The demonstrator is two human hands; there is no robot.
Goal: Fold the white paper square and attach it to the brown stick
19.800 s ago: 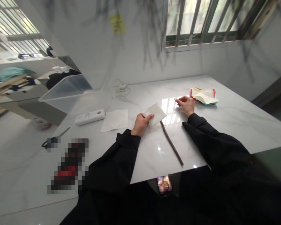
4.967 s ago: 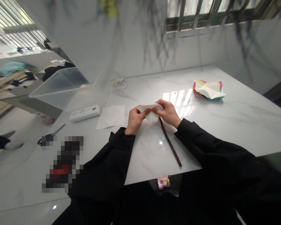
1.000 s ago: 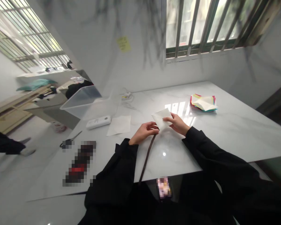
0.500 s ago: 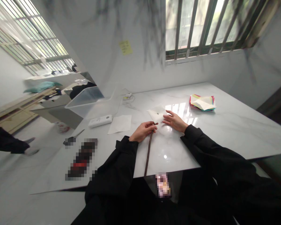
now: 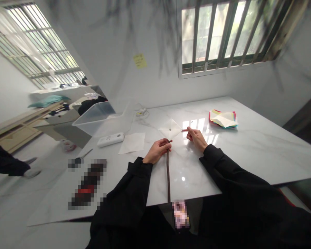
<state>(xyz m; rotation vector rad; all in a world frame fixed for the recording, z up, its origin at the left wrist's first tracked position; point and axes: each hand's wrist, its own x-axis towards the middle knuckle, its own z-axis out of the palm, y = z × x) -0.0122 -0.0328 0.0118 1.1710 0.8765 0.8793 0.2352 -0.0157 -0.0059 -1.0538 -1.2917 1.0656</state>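
A slender dark-brown stick (image 5: 168, 178) extends from the near edge of the glossy white marbled surface (image 5: 245, 154) to the left hand (image 5: 157, 151), clamped near its far end. The right hand (image 5: 196, 137), apart from the left, extends a finger to the corner of a square white paper sheet (image 5: 175, 127); its grip cannot be confirmed. The sheet sits just beyond the stick. Apparent step: positioning stick and sheet. The next move calls for a steady stick and controlled corner.

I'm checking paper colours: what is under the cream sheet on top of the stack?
Beneath the cream sheet, edges of coloured sheets poke out: red, yellow and teal. The rest is covered, so their number and any other colours cannot be seen.
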